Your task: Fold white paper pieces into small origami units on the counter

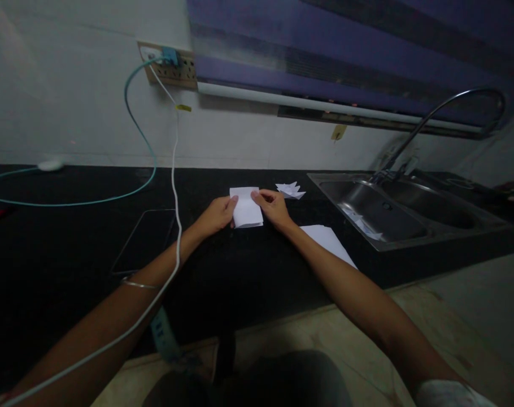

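A folded sheet of white paper [247, 210] is held up over the black countertop between my two hands. My left hand [218, 215] grips its left edge, thumb on the front face and fingers behind. On the upper right edge, my right hand [274, 207] pinches the paper between thumb and fingers. The lower edge shows more than one layer. Just beyond my right hand lies a pointed folded-paper piece [290, 190]. A stack of white paper [328, 243] lies by my right forearm, partly hidden by it.
A dark flat tablet or phone [146, 240] lies left of my hands. A white cable [176, 186] crosses over my left arm from the wall socket [168, 66]. At right is a steel double sink [367, 195] with a curved tap [439, 107]; white paper pieces [365, 228] lie on its front rim.
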### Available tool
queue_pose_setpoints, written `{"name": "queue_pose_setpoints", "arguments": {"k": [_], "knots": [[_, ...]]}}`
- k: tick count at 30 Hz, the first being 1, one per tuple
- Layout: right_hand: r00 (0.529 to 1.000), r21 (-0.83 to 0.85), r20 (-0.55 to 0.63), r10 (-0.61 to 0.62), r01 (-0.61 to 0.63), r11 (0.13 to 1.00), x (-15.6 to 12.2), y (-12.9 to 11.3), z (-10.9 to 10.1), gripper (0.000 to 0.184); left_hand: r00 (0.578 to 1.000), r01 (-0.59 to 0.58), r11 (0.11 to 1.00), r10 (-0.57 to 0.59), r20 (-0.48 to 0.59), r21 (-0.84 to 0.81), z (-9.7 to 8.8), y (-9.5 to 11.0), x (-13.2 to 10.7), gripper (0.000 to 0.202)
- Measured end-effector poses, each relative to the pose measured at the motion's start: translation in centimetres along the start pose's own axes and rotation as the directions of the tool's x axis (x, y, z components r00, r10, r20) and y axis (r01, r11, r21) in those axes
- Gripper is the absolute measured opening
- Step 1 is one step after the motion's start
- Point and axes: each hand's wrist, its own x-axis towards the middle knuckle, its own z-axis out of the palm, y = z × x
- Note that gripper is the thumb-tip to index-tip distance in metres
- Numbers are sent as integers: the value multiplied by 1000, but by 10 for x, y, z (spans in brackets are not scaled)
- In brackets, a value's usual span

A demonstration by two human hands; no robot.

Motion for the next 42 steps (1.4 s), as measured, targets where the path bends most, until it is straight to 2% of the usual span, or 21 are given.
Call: {"name": "queue_pose_setpoints", "arguments": {"k": [3, 5, 8, 11, 14, 18, 23, 27, 30, 36, 40, 42], "knots": [[996, 6, 76, 40, -40, 999, -2, -2, 1, 42, 999, 18, 1000, -18, -27, 9, -2, 4, 0, 44], [995, -16, 90, 51, -50, 999, -2, -2, 1, 44, 999, 37, 999, -36, -7, 10, -3, 9, -1, 47], [999, -8, 51, 11, -11, 1000, -1, -2, 0, 46, 995, 51, 998, -50, 84, -20, -4, 15, -3, 46], [1000, 12, -1, -10, 10, 1000, 2, -1, 0, 46, 984, -6, 999, -4, 176, 54, -3, 16, -4, 50], [1000, 30, 6, 0, 0, 1000, 4, 2, 1, 43, 984, -26, 995, 9, 177, 94, -2, 15, -4, 51], [999, -6, -8, -33, 33, 999, 7, 6, -1, 42, 980, -24, 997, 9, 199, 70, -2, 16, -6, 51], [995, -104, -88, -36, 27, 994, 9, 3, -3, 49, 964, -44, 996, 23, 263, 74, -2, 14, -6, 45], [994, -74, -92, -62, 55, 996, 7, -2, -2, 53, 963, -62, 995, 38, 266, 83, 0, 11, -6, 44], [991, -87, -104, -84, 76, 993, 7, 0, -4, 52, 973, -22, 999, 14, 231, 33, -1, 15, -6, 39], [998, -36, -45, -51, 49, 998, 9, 11, -6, 41, 1000, 15, 971, -10, 25, -237, -9, 20, -3, 10], [1000, 67, 11, -3, 2, 998, 9, 12, -7, 23, 996, 15, 949, -41, -77, -314, -12, 11, 2, 22], [999, 106, 32, 23, -26, 994, 9, 13, -8, 23, 994, 29, 939, -64, -92, -343, -12, 7, 2, 25]]}}
